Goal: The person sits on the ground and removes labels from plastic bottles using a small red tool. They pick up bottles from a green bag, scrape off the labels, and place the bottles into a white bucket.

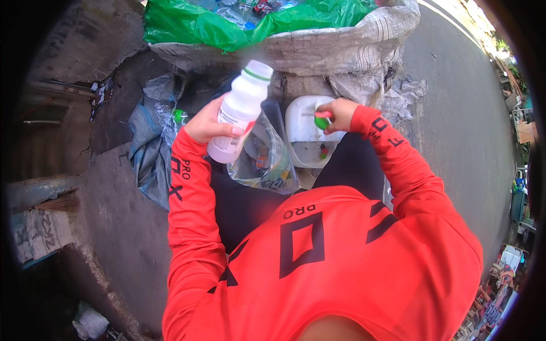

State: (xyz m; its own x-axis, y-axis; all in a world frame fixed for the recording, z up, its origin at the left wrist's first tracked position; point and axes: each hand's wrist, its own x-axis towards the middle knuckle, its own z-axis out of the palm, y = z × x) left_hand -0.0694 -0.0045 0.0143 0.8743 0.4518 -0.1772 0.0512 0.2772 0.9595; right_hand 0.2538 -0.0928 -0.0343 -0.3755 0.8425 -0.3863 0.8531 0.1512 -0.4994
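A white plastic bottle [245,91] with a label and a green ring round its uncapped neck is tilted in the grip of my left hand [207,122]. My right hand [342,112] pinches a green bottle cap [322,121], with something reddish beside it at the fingertips. That hand is over a white plastic container [301,131], in which a few small coloured caps [323,152] lie. Between my knees, left of the container, stands a bin lined with a clear plastic bag [273,173] holding some scraps.
In front stands a large woven sack [347,51] with a green plastic liner [196,25], filled with clear bottles [239,14]. A grey-blue sheet [149,148] lies to the left, with crumpled clear plastic [166,122] on it. Pavement [455,131] stretches along the right; a wall [45,136] borders the left.
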